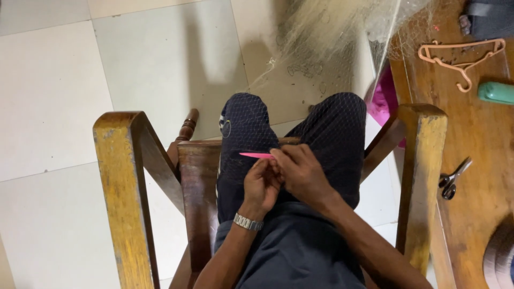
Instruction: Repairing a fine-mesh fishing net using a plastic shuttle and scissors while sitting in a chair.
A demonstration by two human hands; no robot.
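I sit in a wooden armchair (120,176) with a fine fishing net (332,32) draped over my dark-trousered knees and trailing onto the floor ahead. My right hand (302,171) pinches a thin pink netting needle (256,155) that points left over my lap. My left hand (261,186), with a metal watch on its wrist, is closed right beside it, fingers pinching the net mesh. Both hands touch each other above my thighs.
A wooden table (476,139) stands to my right, bearing scissors (454,179), a peach plastic hanger (460,56), a green object (497,92) and a dark bag (490,18). Pink cloth (381,101) lies between table and chair. Pale floor tiles (48,85) spread left.
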